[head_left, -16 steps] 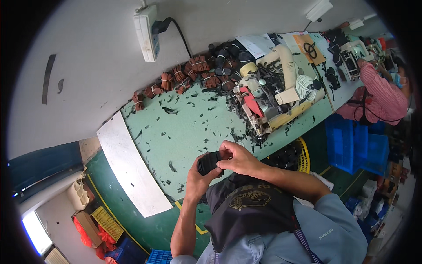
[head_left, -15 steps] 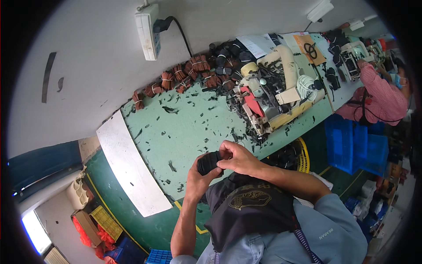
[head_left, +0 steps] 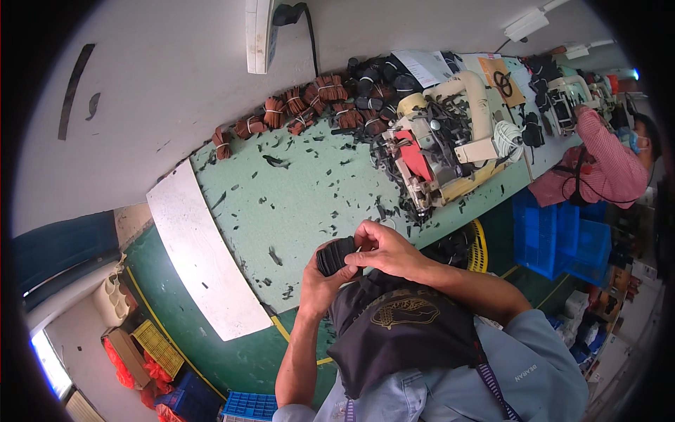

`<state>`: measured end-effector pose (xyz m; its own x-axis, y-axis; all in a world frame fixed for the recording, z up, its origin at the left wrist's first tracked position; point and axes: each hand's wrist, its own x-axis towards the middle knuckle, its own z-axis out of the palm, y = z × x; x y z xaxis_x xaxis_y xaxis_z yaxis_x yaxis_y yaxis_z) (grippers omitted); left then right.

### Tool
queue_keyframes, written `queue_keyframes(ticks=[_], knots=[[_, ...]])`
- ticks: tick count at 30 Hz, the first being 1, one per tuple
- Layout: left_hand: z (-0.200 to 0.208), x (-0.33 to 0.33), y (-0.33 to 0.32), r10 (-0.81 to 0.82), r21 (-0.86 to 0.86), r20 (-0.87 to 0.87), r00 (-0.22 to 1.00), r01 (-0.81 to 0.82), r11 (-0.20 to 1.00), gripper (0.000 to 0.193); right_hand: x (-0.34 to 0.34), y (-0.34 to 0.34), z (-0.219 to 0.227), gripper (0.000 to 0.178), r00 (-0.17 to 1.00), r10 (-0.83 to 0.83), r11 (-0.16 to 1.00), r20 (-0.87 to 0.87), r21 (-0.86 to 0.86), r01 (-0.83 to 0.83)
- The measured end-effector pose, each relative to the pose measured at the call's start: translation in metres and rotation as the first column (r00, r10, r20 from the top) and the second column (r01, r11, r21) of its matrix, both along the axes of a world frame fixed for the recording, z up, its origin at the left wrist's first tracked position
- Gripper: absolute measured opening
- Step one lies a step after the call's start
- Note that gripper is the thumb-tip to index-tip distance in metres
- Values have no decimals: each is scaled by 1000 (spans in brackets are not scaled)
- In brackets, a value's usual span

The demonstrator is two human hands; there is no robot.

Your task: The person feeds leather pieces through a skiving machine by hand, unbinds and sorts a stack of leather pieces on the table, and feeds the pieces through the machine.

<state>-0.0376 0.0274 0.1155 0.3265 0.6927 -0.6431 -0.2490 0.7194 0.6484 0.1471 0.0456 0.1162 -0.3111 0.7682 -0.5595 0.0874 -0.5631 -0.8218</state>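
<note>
Evidently, the pale green bench (head_left: 302, 190) is kept open in its middle so that the work has room, with the cream metal sewing machine (head_left: 472, 152) standing well to the right of the hands. Along the wall side lies a row of reddish-brown strip bundles tied with pale bands (head_left: 273, 112), probably pushed back there to free the surface. The bare left hand (head_left: 316, 287) has its grip wrapped around the ridged black bundle of stacked strips (head_left: 333, 258), thumb on the near side, likely to press the layers together; the bare right hand (head_left: 387, 253) has its grip closed on the right end, perhaps to keep that end even, though its fingertips hide exactly what they pinch. The black bundle is held up by the near edge, in front of the body; its long axis seems to run left to right, the right end tipped slightly away. Small black scraps (head_left: 276, 162) litter the surface beyond.
</note>
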Motion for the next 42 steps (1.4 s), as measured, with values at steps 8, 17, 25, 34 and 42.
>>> queue_keyframes(ticks=[8, 17, 25, 34, 42], knots=[[-4, -7, -5, 13, 8, 62, 998, -14, 1000, 50, -3, 4, 19, 21, 999, -11, 997, -35, -83, 8], [-12, -10, -12, 88, -131, 213, 973, -60, 990, 45, 0, -1, 18, 17, 983, -108, 984, -146, -158, 84], [-13, -5, -14, 87, -147, 272, 958, -48, 988, 42, -1, 1, 29, 20, 999, -26, 993, -21, -120, 24], [-10, -6, -12, 70, -122, 215, 974, -45, 992, 39, -2, 3, 28, 23, 991, 97, 995, 95, -41, -94], [-9, -3, -11, 59, -95, 169, 984, -43, 995, 38, -2, 4, 25, 22, 984, 119, 993, 133, -42, -114]])
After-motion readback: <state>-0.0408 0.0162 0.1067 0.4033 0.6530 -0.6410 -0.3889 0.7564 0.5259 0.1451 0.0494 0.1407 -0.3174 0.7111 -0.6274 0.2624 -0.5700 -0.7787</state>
